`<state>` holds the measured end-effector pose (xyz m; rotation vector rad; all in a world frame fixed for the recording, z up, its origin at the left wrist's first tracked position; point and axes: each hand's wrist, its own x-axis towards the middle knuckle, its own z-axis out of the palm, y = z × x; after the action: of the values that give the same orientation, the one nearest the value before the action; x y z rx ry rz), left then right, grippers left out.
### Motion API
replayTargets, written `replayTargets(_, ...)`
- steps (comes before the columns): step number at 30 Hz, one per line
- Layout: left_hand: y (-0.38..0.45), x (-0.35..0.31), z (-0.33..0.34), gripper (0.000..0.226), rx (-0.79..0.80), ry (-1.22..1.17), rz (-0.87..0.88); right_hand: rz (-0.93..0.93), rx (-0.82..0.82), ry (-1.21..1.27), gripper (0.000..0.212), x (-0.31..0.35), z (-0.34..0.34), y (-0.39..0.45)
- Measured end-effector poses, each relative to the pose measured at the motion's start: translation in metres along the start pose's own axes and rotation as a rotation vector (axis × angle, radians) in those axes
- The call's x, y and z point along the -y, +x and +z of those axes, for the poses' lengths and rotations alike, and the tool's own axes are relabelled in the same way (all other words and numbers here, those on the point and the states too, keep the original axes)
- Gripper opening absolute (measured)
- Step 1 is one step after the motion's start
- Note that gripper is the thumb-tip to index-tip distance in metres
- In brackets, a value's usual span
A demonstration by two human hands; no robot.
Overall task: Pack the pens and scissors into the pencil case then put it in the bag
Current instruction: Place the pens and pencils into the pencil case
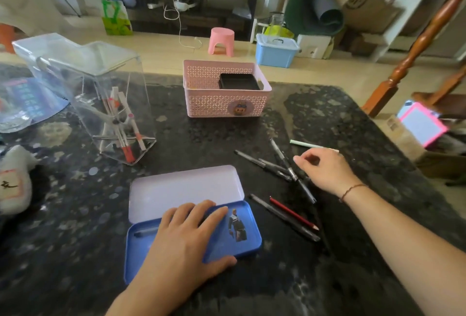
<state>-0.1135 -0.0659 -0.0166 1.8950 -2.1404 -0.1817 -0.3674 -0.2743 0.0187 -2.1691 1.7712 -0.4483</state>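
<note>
Left hand [185, 236]: lies flat with spread, straight fingers in the blue tray of the pencil case [243, 245], thumb over its near rim; it steadies the case and grasps nothing.
Right hand [325, 168]: hovers over the loose pens, fingers loosely curled, empty; fingertips just above the upper cluster.
Pencil case: open on the worktop [327, 114], pale lid [186, 189] thrown back flat; one dark pen [146, 233] already lies in the tray beside the left hand.
Pens still out: black pens [267, 165] crossed under the right hand; a red pencil [293, 213] and another dark pen [285, 217] just right of the case; a pale green pen [306, 144] beyond the fingers.
Scissors: not identifiable among the loose things.
Bag: a clear plastic bag [83, 73] stands far left, with some pens inside; whether it is the target bag I cannot tell.
Other: a pink basket [227, 104] sits behind.
Step in hand: judged early packing, picking up the next pen.
Next move: likely a pinch on one pen from the crossed pile, lifted free without dragging its neighbours, then laid lengthwise in the tray; the left hand must shift to make room.
</note>
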Motion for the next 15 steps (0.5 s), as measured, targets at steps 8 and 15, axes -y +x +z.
replayTargets(8,0.015,-0.018,0.0,0.076,-0.019,-0.026,0.041,0.09,0.079,-0.258,0.031,0.023,0.011,0.008)
replayTargets(15,-0.006,0.027,-0.034,0.07,-0.248,-0.162,-0.158,-0.279,-0.162,-0.158,0.019,0.053,0.004,-0.041)
